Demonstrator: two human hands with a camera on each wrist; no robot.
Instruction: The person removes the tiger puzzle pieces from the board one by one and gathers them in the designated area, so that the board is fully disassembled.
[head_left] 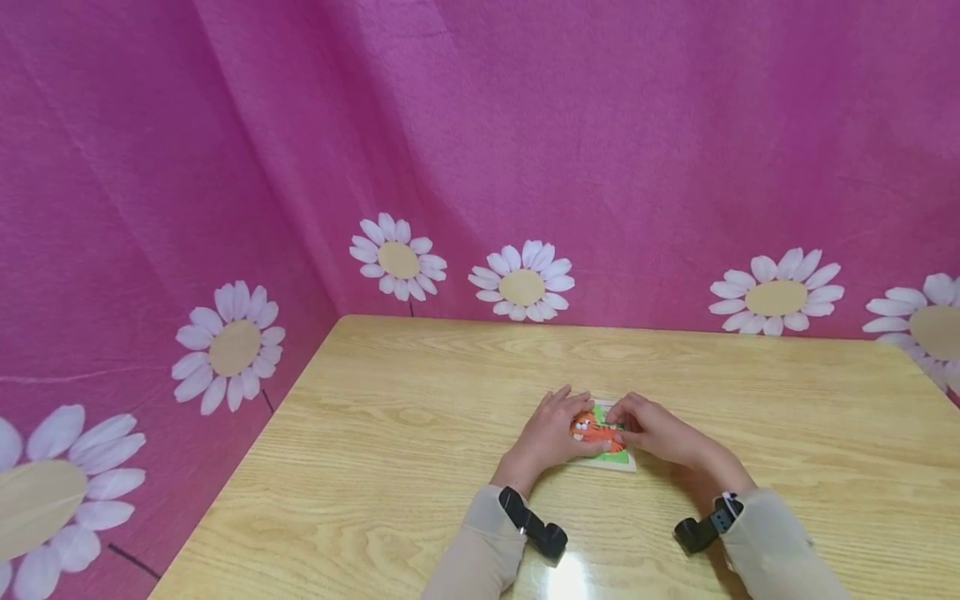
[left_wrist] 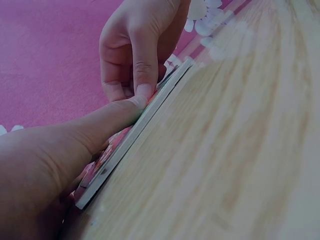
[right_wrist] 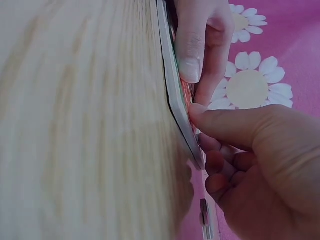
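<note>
Head view: a person's two bare hands are at a small, flat picture board (head_left: 618, 457), below the centre of the frame and slightly to the right. The board shows an orange tiger (head_left: 597, 431) on green and lies on a light wood-grain table (head_left: 375, 467). On the board's left, the left hand (head_left: 550, 429) has its thumb and forefinger spread apart, the thumb pressing on the tiger. On its right, the right hand (head_left: 663, 429) touches the board with its thumb, the forefinger curved above; whether they pinch a piece, I cannot tell. Left wrist view: the board slants through the left half, seen nearly edge-on. Right wrist view: it runs down from top centre. Across the head view's bottom are beige sleeves (head_left: 476, 546) and black wrist devices (head_left: 553, 540); pink cloth (head_left: 600, 125) with white daisies (head_left: 522, 287) fills the top and left.
</note>
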